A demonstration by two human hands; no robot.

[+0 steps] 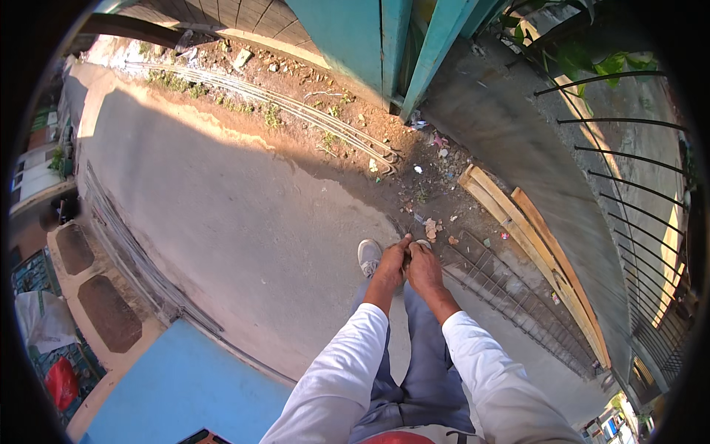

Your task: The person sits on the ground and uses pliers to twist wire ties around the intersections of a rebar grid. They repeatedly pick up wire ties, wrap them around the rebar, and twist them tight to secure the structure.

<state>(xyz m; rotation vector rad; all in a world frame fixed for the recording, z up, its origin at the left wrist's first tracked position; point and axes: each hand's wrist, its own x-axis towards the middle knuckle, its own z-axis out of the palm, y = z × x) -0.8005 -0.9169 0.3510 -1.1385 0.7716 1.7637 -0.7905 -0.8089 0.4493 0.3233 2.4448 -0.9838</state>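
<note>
My left hand (392, 266) and my right hand (424, 270) meet in front of my body, above my shoes. The fingers of both are curled inward, and the left thumb points forward. A small dark patch shows between the hands; whether it is a held thing or shadow I cannot tell. Below them, one grey shoe (368, 255) stands on the concrete pavement (249, 222), while the other is mostly covered by my right hand. To the right of my hands, a welded steel rebar cage (499, 283) lies along the ground.
Wooden planks (521, 233) lie against the low concrete wall (499, 122), which carries metal railing bars (627, 150). Bent steel rods (288, 105) stretch over the dirt strip near a teal metal gate (349, 44). At left are more long rods (138, 244) and a blue panel (188, 383).
</note>
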